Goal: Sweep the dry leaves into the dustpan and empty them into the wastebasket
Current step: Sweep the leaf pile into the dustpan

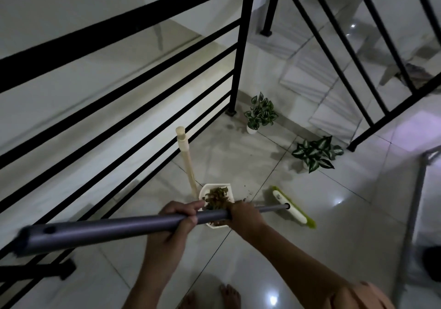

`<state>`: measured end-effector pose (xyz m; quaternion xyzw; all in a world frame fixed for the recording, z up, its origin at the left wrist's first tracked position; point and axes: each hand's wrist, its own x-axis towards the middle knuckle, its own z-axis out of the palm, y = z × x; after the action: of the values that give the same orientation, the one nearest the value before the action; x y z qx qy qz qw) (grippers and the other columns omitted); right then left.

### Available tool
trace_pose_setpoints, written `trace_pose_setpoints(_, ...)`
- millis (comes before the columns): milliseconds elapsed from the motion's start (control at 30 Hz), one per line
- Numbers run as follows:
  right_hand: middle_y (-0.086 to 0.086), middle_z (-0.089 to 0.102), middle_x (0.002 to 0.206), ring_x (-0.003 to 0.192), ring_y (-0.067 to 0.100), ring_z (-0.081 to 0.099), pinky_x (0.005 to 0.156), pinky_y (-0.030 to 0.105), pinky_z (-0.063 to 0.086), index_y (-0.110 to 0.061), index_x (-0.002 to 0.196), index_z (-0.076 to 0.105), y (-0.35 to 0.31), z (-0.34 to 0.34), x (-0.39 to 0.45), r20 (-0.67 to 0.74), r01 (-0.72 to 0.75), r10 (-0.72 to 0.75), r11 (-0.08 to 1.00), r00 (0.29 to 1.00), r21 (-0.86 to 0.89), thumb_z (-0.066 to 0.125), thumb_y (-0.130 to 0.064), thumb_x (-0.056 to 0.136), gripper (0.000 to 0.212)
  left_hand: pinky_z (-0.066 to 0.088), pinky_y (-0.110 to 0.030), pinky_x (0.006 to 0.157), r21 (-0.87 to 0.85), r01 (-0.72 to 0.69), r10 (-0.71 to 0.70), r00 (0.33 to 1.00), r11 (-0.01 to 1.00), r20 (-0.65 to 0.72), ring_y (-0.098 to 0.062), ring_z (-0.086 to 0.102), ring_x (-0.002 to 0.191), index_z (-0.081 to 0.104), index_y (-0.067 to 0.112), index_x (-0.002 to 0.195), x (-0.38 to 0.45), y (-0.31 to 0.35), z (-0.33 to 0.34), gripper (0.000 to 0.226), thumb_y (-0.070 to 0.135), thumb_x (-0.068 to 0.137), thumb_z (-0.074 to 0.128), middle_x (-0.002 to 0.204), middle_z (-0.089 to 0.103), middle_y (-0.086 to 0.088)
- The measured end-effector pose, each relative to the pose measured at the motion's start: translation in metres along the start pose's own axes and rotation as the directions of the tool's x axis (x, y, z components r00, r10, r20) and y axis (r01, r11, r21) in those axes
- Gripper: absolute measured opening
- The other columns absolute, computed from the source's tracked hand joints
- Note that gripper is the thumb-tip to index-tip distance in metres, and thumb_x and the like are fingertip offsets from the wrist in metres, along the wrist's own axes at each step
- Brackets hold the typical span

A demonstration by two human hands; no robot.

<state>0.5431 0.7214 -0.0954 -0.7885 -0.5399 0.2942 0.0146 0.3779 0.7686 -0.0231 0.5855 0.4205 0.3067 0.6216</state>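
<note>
Dry leaves (216, 196) are lying heaped inside the white dustpan (203, 192), which is sitting on the pale glossy tiled floor (298, 249) close to the black metal railing (119, 75). A few crumbs (245, 197) are lying on the tile just to the right of the pan. The dustpan's cream handle (187, 163) is standing upright and leaning slightly toward the railing.

In the head view, both hands are curling around the grey broom pole (119, 228), which is crossing the picture from lower left to right. The left hand (177, 218) is wrapping the thicker part of the pole with its fingers over the top. The right hand (241, 215) is gripping further along, just over the dustpan. The white and green broom head (294, 209) is resting on the floor to the right of the pan, well apart from the leaf heap.

Two small potted plants with striped leaves are standing on the floor beyond: one (260, 112) in a white pot by the railing post, the other (316, 152) further right. White stairs (322, 89) are descending behind them beside a second slanted railing (372, 53). Bare feet (229, 295) are showing at the bottom edge. Lamp reflections are glinting on the tiles, and the room is dim.
</note>
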Motion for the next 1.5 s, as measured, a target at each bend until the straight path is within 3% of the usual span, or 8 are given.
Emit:
trace_pose_setpoints(133,0.014,0.065,0.109,0.096,0.027,0.063,0.086,0.037,0.051,-0.011,0.112,0.056,-0.002,0.013,0.000,-0.017,0.001,-0.001,0.999,1.000,0.052,0.050,-0.020,0.091,0.025,0.052,-0.013,0.076,0.016,-0.037,0.036,0.998,0.999,0.049,-0.009,0.068,0.095,0.057,0.029,0.060,-0.004,0.000,-0.004,0.049,-0.016,0.080,0.054,0.098,0.075,0.004)
trace_pose_setpoints(267,0.016,0.065,0.105,0.094,0.031,0.063,0.083,0.041,0.052,-0.009,0.112,0.053,-0.044,0.017,0.010,-0.017,0.103,-0.102,0.991,0.995,0.081,0.047,-0.019,0.091,0.024,0.055,-0.027,0.080,0.041,-0.054,0.055,0.998,0.998,-0.022,-0.013,0.070,0.091,0.058,0.025,0.062,-0.004,0.004,-0.049,0.049,-0.019,0.081,0.047,0.093,0.075,0.002)
trace_pose_setpoints(433,0.021,0.062,0.107,0.097,0.038,0.060,0.083,0.045,0.048,-0.005,0.112,0.051,-0.116,0.013,0.011,-0.001,0.232,-0.233,0.971,0.973,0.055,0.047,-0.020,0.091,0.026,0.058,-0.023,0.069,0.020,-0.060,0.063,0.986,0.998,-0.157,-0.016,0.071,0.089,0.058,0.024,0.063,-0.016,0.025,-0.108,0.051,-0.020,0.083,0.042,0.087,0.076,0.002)
trace_pose_setpoints(600,0.021,0.063,0.106,0.095,0.039,0.059,0.079,0.043,0.047,-0.005,0.112,0.050,-0.162,0.000,0.004,-0.023,0.326,-0.326,0.945,0.945,0.008,0.047,-0.018,0.091,0.025,0.060,-0.034,0.060,0.010,-0.057,0.058,0.982,0.998,-0.181,-0.018,0.072,0.088,0.054,0.023,0.066,-0.023,0.047,-0.158,0.043,-0.012,0.087,0.039,0.087,0.076,0.001)
trace_pose_setpoints(767,0.020,0.063,0.107,0.096,0.038,0.059,0.082,0.044,0.048,-0.005,0.113,0.050,-0.149,-0.002,-0.001,-0.006,0.276,-0.277,0.961,0.961,-0.027,0.046,-0.016,0.091,0.024,0.060,-0.032,0.063,-0.026,-0.072,0.068,0.989,0.997,-0.130,-0.022,0.072,0.089,0.055,0.023,0.066,-0.019,0.041,-0.154,0.038,-0.010,0.082,0.046,0.088,0.076,-0.004)
trace_pose_setpoints(1000,0.017,0.064,0.105,0.094,0.033,0.062,0.080,0.040,0.050,-0.009,0.111,0.054,-0.109,0.016,-0.002,0.056,0.121,-0.121,0.993,0.991,0.012,0.048,-0.017,0.089,0.025,0.059,-0.025,0.069,-0.018,-0.030,0.030,0.999,0.999,0.018,-0.019,0.071,0.091,0.059,0.026,0.062,-0.005,0.018,-0.113,0.054,-0.020,0.083,0.041,0.091,0.076,-0.003)
trace_pose_setpoints(1333,0.019,0.065,0.101,0.089,0.035,0.062,0.077,0.038,0.047,-0.006,0.110,0.053,-0.168,0.021,0.006,0.011,0.275,-0.276,0.961,0.961,0.025,0.052,-0.018,0.087,0.026,0.060,-0.029,0.071,-0.014,-0.069,0.067,0.992,0.998,-0.102,-0.023,0.072,0.089,0.056,0.022,0.066,-0.014,0.037,-0.172,0.046,-0.018,0.083,0.041,0.086,0.076,-0.005)
trace_pose_setpoints(1500,0.018,0.065,0.100,0.088,0.035,0.062,0.072,0.039,0.047,-0.006,0.110,0.053,-0.171,0.011,0.003,-0.044,0.303,-0.304,0.953,0.952,-0.010,0.051,-0.018,0.088,0.025,0.060,-0.027,0.066,-0.052,-0.096,0.092,0.993,0.994,-0.073,-0.022,0.072,0.089,0.056,0.025,0.067,-0.015,0.051,-0.178,0.038,-0.009,0.082,0.048,0.088,0.076,-0.006)
